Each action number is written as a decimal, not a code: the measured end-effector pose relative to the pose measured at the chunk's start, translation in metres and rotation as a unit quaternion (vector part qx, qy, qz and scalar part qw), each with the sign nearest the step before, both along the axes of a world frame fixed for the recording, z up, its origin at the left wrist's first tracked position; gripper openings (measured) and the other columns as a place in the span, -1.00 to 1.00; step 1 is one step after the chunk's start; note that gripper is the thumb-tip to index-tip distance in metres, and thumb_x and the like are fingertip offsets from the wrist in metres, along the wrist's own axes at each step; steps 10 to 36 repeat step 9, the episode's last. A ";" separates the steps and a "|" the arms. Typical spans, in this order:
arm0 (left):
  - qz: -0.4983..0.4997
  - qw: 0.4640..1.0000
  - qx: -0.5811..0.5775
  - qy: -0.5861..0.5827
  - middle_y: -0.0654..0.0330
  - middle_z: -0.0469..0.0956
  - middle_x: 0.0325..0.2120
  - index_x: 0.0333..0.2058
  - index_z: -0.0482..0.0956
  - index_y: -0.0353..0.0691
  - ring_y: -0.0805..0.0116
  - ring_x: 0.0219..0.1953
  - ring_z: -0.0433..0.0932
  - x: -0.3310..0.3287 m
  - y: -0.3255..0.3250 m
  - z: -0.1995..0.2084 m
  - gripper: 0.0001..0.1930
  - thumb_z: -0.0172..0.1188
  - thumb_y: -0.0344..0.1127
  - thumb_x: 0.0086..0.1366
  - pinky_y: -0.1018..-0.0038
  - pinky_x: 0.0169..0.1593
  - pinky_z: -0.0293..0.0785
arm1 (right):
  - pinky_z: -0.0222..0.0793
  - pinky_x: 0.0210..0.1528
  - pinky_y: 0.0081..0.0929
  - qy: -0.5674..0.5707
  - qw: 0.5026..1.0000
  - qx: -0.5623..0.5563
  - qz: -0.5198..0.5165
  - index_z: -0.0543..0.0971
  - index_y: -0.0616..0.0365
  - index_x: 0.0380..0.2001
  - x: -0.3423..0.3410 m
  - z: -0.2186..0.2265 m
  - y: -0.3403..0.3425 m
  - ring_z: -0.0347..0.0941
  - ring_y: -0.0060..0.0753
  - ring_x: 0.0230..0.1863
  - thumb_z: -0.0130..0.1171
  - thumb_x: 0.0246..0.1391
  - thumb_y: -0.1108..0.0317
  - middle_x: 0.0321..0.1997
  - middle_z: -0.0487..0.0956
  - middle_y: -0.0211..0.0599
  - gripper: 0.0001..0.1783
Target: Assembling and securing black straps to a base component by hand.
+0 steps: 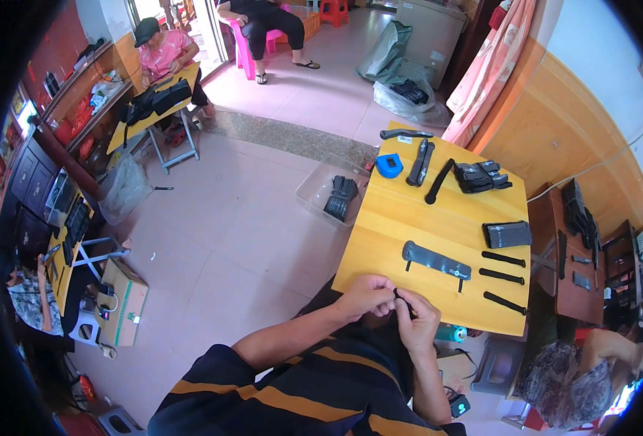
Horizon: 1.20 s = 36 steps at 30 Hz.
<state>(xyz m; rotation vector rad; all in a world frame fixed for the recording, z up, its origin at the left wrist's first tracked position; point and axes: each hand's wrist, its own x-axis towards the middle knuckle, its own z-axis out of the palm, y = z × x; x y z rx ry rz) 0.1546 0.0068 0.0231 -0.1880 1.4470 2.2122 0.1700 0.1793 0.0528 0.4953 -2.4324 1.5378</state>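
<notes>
My left hand (368,296) and my right hand (417,320) meet at the table's near edge, fingers pinched together. Between them is a small black strap-like piece (399,293), mostly covered by the fingers, so its full shape is hidden. Just beyond lies a long dark grey flat piece (437,261) with two short black tabs sticking out from its near side. To its right, three short black straps (504,276) are laid in a row. A stack of black flat pieces (506,235) sits farther back, near the right edge.
The yellow table (379,232) also bears a blue tape-measure-like object (389,166) and black bundles (481,176). A clear bin (314,192) with black strips stands left of it. A turquoise can (450,333) is below. Other people work at left and right; one sits at the back.
</notes>
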 end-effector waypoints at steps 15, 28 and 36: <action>0.000 0.995 -0.036 0.090 0.28 0.56 -0.50 -0.31 0.56 -0.24 0.54 -0.53 0.51 0.004 0.003 -0.011 -0.91 0.20 -0.36 0.32 0.58 -0.43 0.48 | 0.58 -0.11 -0.49 -0.055 0.998 -0.034 0.012 0.72 0.22 -0.14 0.002 -0.014 0.004 0.68 -0.38 -0.22 0.29 0.17 0.55 -0.20 0.74 -0.16 -0.81; 0.000 0.995 -0.036 0.090 0.28 0.56 -0.50 -0.31 0.56 -0.24 0.54 -0.53 0.51 0.004 0.003 -0.011 -0.91 0.20 -0.36 0.32 0.58 -0.43 0.48 | 0.58 -0.11 -0.49 -0.055 0.998 -0.034 0.012 0.72 0.22 -0.14 0.002 -0.014 0.004 0.68 -0.38 -0.22 0.29 0.17 0.55 -0.20 0.74 -0.16 -0.81; 0.000 0.995 -0.036 0.090 0.28 0.56 -0.50 -0.31 0.56 -0.24 0.54 -0.53 0.51 0.004 0.003 -0.011 -0.91 0.20 -0.36 0.32 0.58 -0.43 0.48 | 0.58 -0.11 -0.49 -0.055 0.998 -0.034 0.012 0.72 0.22 -0.14 0.002 -0.014 0.004 0.68 -0.38 -0.22 0.29 0.17 0.55 -0.20 0.74 -0.16 -0.81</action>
